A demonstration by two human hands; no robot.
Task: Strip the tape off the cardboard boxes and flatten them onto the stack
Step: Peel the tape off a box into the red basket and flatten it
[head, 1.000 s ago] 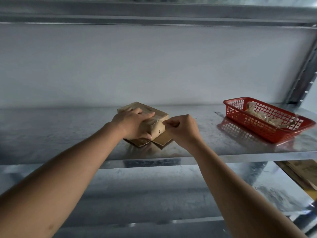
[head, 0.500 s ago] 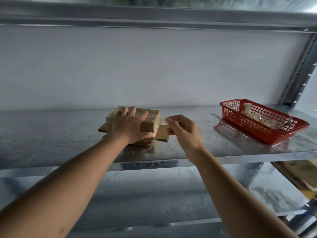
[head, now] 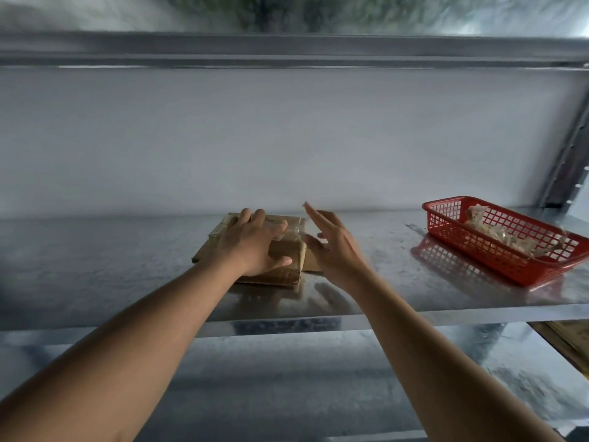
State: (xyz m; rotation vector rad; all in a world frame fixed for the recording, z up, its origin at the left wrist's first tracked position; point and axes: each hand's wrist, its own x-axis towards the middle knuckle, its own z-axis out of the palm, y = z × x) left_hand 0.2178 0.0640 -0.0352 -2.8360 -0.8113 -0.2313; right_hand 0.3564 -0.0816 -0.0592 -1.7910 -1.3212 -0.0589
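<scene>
A small brown cardboard box (head: 288, 250) with clear tape across its top sits on flat cardboard pieces (head: 204, 253) on the metal shelf (head: 95, 269). My left hand (head: 251, 244) lies on top of the box, fingers wrapped over its top and thumb at its near right corner. My right hand (head: 334, 247) hovers just right of the box, fingers spread, holding nothing; it hides the cardboard flap behind it.
A red plastic basket (head: 446, 231) holding crumpled strips of tape stands at the right end of the shelf. A lower shelf (head: 287, 378) runs below, with brown cardboard (head: 567, 342) at its right edge. A wall closes the back.
The box was turned and set flat under my left hand. My right hand went from pinched fingers at the box's corner to an open, spread hand beside it.
</scene>
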